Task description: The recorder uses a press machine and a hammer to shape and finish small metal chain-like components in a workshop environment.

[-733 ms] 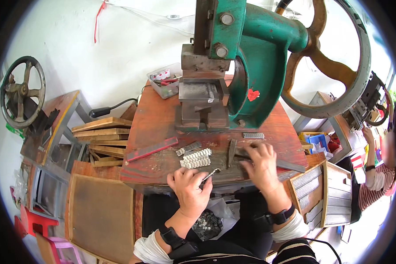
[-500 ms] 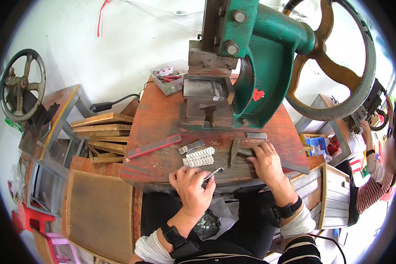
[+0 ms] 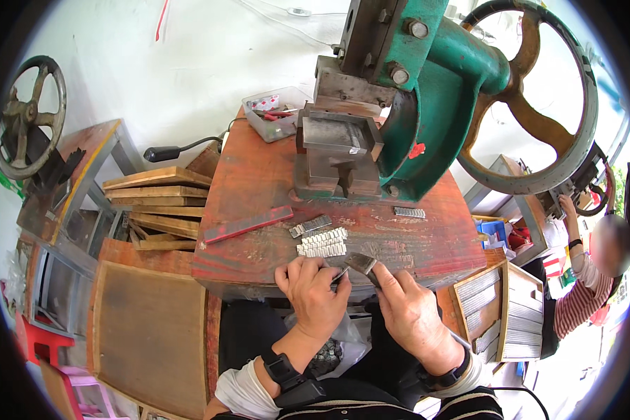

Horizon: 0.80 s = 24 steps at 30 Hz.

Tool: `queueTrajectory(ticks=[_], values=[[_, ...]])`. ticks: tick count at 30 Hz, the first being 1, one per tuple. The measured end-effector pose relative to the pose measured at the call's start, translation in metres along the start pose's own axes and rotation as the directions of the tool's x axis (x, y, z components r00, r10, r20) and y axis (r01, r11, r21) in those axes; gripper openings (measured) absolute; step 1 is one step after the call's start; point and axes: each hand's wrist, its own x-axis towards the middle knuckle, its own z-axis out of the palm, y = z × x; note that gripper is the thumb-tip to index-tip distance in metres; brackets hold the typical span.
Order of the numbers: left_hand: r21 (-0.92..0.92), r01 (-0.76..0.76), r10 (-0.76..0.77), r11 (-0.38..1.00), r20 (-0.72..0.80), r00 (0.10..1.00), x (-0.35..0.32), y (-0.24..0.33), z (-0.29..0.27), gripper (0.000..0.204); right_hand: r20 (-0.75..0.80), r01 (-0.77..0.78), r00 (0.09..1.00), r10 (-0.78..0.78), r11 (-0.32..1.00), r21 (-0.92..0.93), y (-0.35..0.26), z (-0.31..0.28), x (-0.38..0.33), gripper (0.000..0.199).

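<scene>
My left hand (image 3: 315,294) and right hand (image 3: 409,311) pinch the small grey metal piece (image 3: 360,264); it may slip off the red wooden table (image 3: 259,189) edge.

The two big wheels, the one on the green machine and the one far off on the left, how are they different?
The wheel on the green press looks much bigger than the dark wheel at the left. The press wheel is rusty brown with a greenish rim and is mounted on the green press, right behind the red workbench; the left wheel is darker and stands apart, above a wooden stand. Both are round, spoked and look like metal.
</scene>
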Motion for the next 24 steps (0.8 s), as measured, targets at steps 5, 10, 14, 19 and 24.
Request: queueTrajectory(ticks=[5,10,14,19,24], values=[[0.006,-0.001,0.001,1.0,0.001,1.0,0.001,0.001,0.0,0.015,0.035,-0.04,0.999,0.041,0.999,-0.037,-0.004,0.007,-0.004,0.058],[0.015,0.016,-0.016,1.0,0.007,1.0,0.001,0.001,-0.001,0.015,0.006,-0.019,1.0,0.02,0.997,-0.078,-0.008,0.001,0.0,0.059],[0.013,0.014,-0.014,1.0,-0.004,1.0,0.001,0.001,-0.001,0.014,0.048,-0.038,0.998,0.043,0.994,-0.102,-0.007,0.009,-0.001,0.06],[0.02,0.017,-0.017,1.0,0.007,1.0,0.0,0.001,0.001,0.014,0.013,-0.035,0.999,0.037,0.993,-0.11,-0.007,0.014,-0.004,0.06],[0.025,0.034,-0.034,0.999,0.023,0.999,0.0,0.002,0.0,0.013,-0.028,-0.037,0.999,0.035,0.997,-0.064,-0.007,0.006,-0.001,0.059]])
